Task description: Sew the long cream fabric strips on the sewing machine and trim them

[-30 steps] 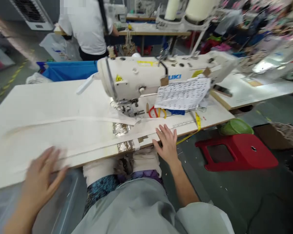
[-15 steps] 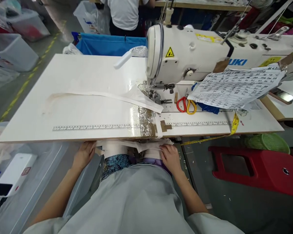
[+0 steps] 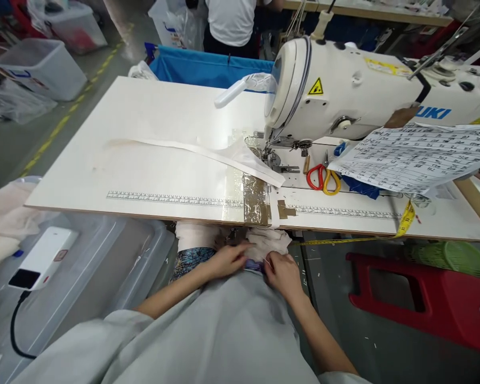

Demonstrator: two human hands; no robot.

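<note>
On my lap, below the table's front edge, lies a bunched piece of pale fabric [image 3: 269,241]. My right hand [image 3: 282,271] pinches its near edge, fingers curled inward. From the left, my left hand [image 3: 228,261] reaches across to the same fabric; its index finger lies along the cloth, and the other fingers are curled with their tips partly hidden. Above, a long pale fabric strip [image 3: 212,154] rests on the table, its wider end beside the needle area of the white sewing machine [image 3: 324,90].
Red-and-yellow-handled scissors [image 3: 323,178] lie near the machine bed. A yellow tape measure [image 3: 406,220] hangs over the front edge of the white table [image 3: 164,109]. To the left stands a clear plastic bin [image 3: 100,266] bearing a white device [image 3: 44,258]; right, a red stool [image 3: 436,309].
My left hand has moved right, from the far end of the stretched fabric to near my right hand. The fabric is now bunched up. The view has shifted slightly.
</note>
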